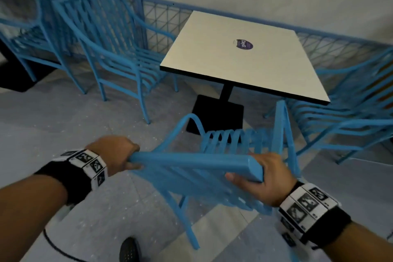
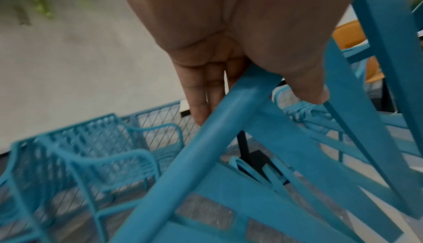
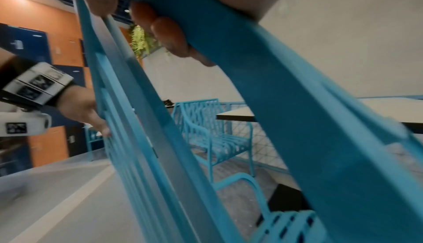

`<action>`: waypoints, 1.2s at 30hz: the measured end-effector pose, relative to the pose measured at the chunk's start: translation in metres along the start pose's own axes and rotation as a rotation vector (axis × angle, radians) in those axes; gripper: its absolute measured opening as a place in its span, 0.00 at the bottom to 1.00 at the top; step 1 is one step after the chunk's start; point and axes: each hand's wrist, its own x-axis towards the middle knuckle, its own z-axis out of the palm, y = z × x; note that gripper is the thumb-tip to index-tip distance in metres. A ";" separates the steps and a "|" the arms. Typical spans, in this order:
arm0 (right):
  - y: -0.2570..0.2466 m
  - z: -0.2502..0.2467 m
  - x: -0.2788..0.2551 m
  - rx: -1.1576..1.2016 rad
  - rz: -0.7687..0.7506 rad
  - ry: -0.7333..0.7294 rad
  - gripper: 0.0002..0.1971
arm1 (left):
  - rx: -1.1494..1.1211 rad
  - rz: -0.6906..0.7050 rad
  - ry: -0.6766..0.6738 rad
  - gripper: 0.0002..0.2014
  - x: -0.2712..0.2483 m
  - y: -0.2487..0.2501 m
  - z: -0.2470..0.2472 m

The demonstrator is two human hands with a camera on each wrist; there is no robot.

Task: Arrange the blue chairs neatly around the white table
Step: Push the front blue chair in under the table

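A blue slatted chair (image 1: 212,151) stands tilted in front of me, its seat facing the white square table (image 1: 240,55). My left hand (image 1: 116,153) grips the left end of its top rail (image 1: 191,160), and my right hand (image 1: 263,181) grips the right end. In the left wrist view my fingers (image 2: 201,91) curl round the rail (image 2: 206,147). In the right wrist view my fingertips (image 3: 167,33) wrap under the rail (image 3: 240,65). Another blue chair (image 1: 114,49) sits at the table's left side, and one more (image 1: 350,110) at its right.
A further blue chair (image 1: 32,34) stands far left, behind the left one. A blue mesh fence (image 1: 161,21) runs along the wall behind the table. The table's black base (image 1: 214,115) sits on the grey floor just beyond the held chair. My shoe (image 1: 129,249) is at the bottom.
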 end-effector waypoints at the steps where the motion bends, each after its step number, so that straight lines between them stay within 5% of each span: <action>1: 0.010 -0.015 -0.013 0.041 0.010 0.063 0.26 | 0.041 0.024 0.030 0.24 -0.003 0.016 -0.014; 4: 0.033 -0.050 -0.042 0.072 0.052 0.133 0.14 | 0.144 0.058 0.097 0.23 -0.013 0.053 -0.046; 9: 0.080 -0.066 -0.076 0.123 0.195 0.241 0.37 | 0.318 0.084 0.183 0.25 -0.024 0.099 -0.068; 14: 0.115 -0.062 -0.118 0.126 0.378 0.215 0.37 | 0.351 0.126 0.182 0.24 -0.039 0.135 -0.059; 20: 0.134 -0.047 -0.162 0.043 0.403 0.029 0.12 | 0.315 0.183 0.120 0.23 -0.039 0.172 -0.022; 23: 0.144 -0.039 -0.176 -0.041 0.412 -0.017 0.10 | 0.270 0.206 0.117 0.23 -0.037 0.188 -0.005; 29: 0.173 -0.023 -0.203 -0.143 0.640 -0.104 0.50 | 0.231 0.255 0.098 0.23 -0.033 0.217 0.021; 33: 0.188 -0.021 -0.205 -0.102 0.708 -0.074 0.34 | 0.175 0.230 0.099 0.22 -0.030 0.227 0.029; 36: 0.198 -0.023 -0.209 -0.086 0.715 -0.088 0.42 | 0.146 0.224 0.089 0.22 -0.028 0.234 0.040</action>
